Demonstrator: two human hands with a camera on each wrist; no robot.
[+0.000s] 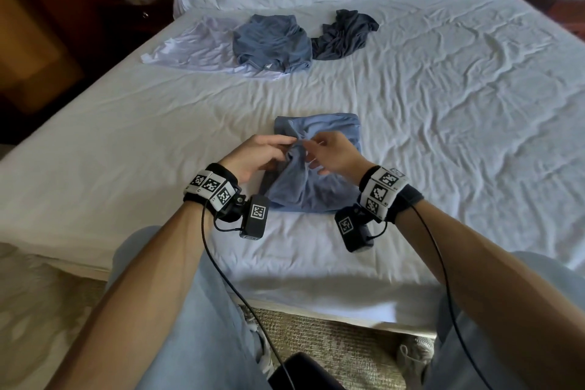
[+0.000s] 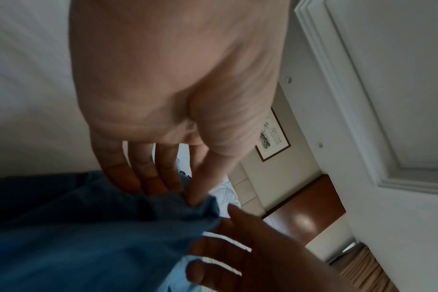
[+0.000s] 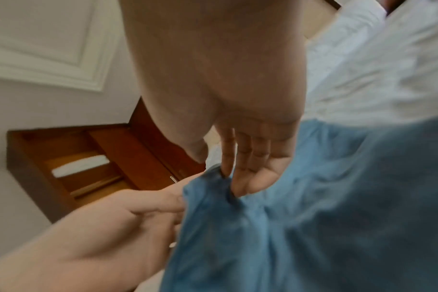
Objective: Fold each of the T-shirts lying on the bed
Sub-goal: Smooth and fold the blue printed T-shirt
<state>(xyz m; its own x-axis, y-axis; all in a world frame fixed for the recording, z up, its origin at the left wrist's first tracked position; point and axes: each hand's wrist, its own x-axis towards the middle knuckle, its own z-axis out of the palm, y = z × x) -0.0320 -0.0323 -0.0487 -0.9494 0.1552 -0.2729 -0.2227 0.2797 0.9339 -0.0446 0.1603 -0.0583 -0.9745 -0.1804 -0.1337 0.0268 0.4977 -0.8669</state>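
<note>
While both hands meet over the light blue T-shirt (image 1: pixel 316 168), lying part-folded on the bed (image 1: pixel 443 104) near its front edge, the left hand (image 1: pixel 256 155) pinches a raised bunch of fabric at the shirt's middle — thumb against fingertips, grip nearly closed. Right hand (image 1: pixel 332 152) sits just beside it on the same bunch; grip loosely spread, straight fingers (image 3: pixel 240 177) touching the cloth — a real pinch I cannot tell. Further back on the bed, left to right: white T-shirt (image 1: pixel 196 47), grey-blue T-shirt (image 1: pixel 272 41) partly on it, dark grey T-shirt (image 1: pixel 342 35), all unfolded.
</note>
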